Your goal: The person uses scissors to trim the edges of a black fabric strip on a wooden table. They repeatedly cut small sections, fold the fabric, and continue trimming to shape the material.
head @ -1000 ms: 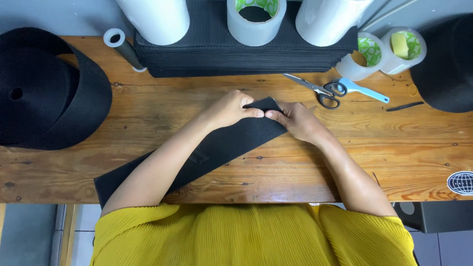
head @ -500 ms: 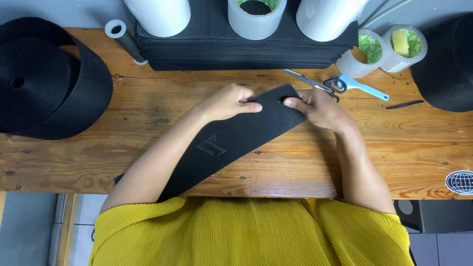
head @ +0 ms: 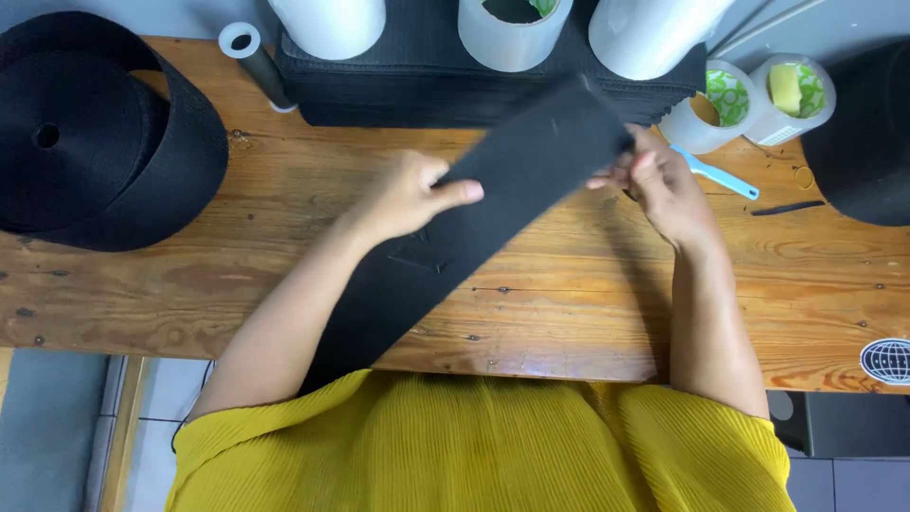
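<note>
Pinched at both sides: left hand (head: 409, 194) with thumb pressed on top of the black strap (head: 493, 204) and fingers curled beneath its near edge, right hand (head: 664, 185) nipping the far upper corner between fingertips. Held up off the wooden table (head: 284, 275), slanting from the upper end near the right hand down toward the lap, lower end hidden behind the yellow blouse (head: 474, 446). A faint pressed mark visible on the strap's face just below the left hand.

By the look of it, midway through handling one cut piece: already a tidy stack of black pieces (head: 417, 81) lying behind the strap at the table's back edge, so many pieces seemingly done; this one not yet laid on the stack. Plenty of stock apparently left: big black roll (head: 95, 133) far left of the strap, part of another black roll (head: 863, 133) far right.

Behind the strap, on or behind the stack: three white cylinders, the middle one (head: 512, 28) hollow with a green patch inside. Left of the stack, a small white tube (head: 251, 57) lying on the table. Right of the strap's upper end, two clear tape rolls (head: 749, 100) with green-and-white and yellow cores. Blue-handled scissors (head: 716, 175) partly hidden behind the right hand. Round globe badge (head: 886, 360) at the table's near right edge.
</note>
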